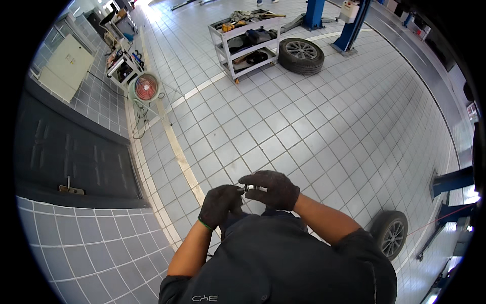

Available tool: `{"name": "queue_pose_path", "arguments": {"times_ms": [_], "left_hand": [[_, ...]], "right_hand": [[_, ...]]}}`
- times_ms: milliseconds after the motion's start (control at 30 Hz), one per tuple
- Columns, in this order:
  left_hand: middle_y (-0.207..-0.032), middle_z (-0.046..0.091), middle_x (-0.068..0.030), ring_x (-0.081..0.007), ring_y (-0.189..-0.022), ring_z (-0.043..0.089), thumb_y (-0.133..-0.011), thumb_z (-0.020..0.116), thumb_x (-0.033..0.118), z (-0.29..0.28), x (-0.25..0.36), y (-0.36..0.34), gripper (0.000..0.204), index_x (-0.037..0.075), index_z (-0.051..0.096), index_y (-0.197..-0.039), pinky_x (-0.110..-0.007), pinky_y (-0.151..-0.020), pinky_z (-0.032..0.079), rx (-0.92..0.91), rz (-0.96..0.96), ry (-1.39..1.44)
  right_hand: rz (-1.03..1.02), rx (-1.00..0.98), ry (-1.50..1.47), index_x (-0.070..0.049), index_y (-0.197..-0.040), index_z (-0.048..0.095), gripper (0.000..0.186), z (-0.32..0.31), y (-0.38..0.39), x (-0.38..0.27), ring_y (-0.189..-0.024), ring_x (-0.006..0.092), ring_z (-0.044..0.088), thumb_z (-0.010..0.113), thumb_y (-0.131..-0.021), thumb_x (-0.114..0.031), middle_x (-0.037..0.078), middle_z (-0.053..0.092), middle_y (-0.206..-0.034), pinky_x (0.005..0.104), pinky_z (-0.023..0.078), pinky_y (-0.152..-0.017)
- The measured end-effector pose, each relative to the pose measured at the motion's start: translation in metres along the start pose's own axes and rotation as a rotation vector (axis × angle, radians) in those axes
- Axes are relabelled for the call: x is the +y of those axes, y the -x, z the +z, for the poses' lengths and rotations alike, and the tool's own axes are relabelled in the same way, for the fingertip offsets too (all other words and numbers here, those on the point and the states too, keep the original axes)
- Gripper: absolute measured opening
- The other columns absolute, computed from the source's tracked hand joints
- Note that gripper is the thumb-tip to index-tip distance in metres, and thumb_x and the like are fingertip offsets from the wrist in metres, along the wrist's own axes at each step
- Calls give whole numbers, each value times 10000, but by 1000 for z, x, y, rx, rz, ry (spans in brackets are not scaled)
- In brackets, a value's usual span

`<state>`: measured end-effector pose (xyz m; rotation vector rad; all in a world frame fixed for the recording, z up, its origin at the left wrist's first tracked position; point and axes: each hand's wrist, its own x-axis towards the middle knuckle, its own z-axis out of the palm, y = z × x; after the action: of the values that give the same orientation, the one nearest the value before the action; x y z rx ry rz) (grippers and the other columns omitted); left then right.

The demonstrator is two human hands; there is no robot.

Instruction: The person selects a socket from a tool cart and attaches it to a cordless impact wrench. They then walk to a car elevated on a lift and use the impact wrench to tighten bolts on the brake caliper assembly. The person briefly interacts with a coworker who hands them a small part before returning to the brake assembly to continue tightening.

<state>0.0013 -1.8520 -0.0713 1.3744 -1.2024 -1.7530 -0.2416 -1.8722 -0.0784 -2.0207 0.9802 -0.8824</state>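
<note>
Both of my hands wear dark work gloves and meet in front of my body. Between thumb and fingers, my right hand (276, 189) holds a small shiny metal cylinder (249, 188), too small in view to name its exact kind. My left hand (220, 204) is closed, its fingertips pinching at the left end of that piece. The gloved fingers hide part of the cylinder. A green band edges the left glove's cuff.
A grey tool cart (220, 44) with loaded shelves stands ahead, beside a wheel lying flat (301, 55). Another wheel (391, 234) is at my right. Blue lift posts (349, 30) rise beyond. A fan (146, 88) with a cable stands at left, near a dark door (76, 152).
</note>
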Motion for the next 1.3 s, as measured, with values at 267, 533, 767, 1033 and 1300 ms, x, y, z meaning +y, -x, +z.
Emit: {"name": "queue_pose_path", "arguments": {"times_ms": [267, 533, 767, 1033, 1300], "left_hand": [[-821, 690, -68, -137, -657, 623, -1090, 543, 293, -66, 81, -226, 357, -22, 711, -1102, -292, -629, 502, -41, -27, 32], [-1191, 755, -150, -234, -1068, 741, -994, 707, 167, -162, 205, -469, 391, -80, 687, -1296, -349, -918, 595, -161, 1, 125], [-1137, 771, -175, -247, -990, 769, -1016, 646, 42, -185, 305, -671, 280, -81, 697, -1262, -352, -928, 617, -108, 117, -21], [-1230, 743, -223, -315, -1141, 740, -960, 688, -42, -192, 388, -889, 419, -96, 585, -1363, -403, -1020, 602, -1, 126, 202], [-1079, 752, -179, -229, -991, 741, -1026, 657, 168, -227, 466, -1058, 369, -102, 630, -1277, -368, -881, 613, -88, -68, 58]], "right_hand": [[31, -107, 80, -141, -1259, 743, 367, -82, -211, 113, -906, 272, 729, 807, -922, -272, 77, 770, -1028, 422, 596, -809], [186, 115, 3, -107, -1283, 735, 380, -142, -423, 227, -1011, 330, 745, 800, -930, -231, 140, 774, -1105, 436, 603, -876], [227, 269, 46, -116, -1291, 737, 403, -221, -577, 330, -993, 323, 749, 815, -918, -248, 128, 779, -1113, 442, 605, -847], [126, 235, -10, -117, -1287, 740, 440, -333, -745, 481, -974, 318, 743, 841, -863, -174, 128, 776, -1073, 436, 599, -848], [87, 76, -26, -103, -1278, 734, 471, -428, -897, 575, -937, 341, 734, 871, -832, -170, 129, 766, -1026, 434, 598, -835]]}}
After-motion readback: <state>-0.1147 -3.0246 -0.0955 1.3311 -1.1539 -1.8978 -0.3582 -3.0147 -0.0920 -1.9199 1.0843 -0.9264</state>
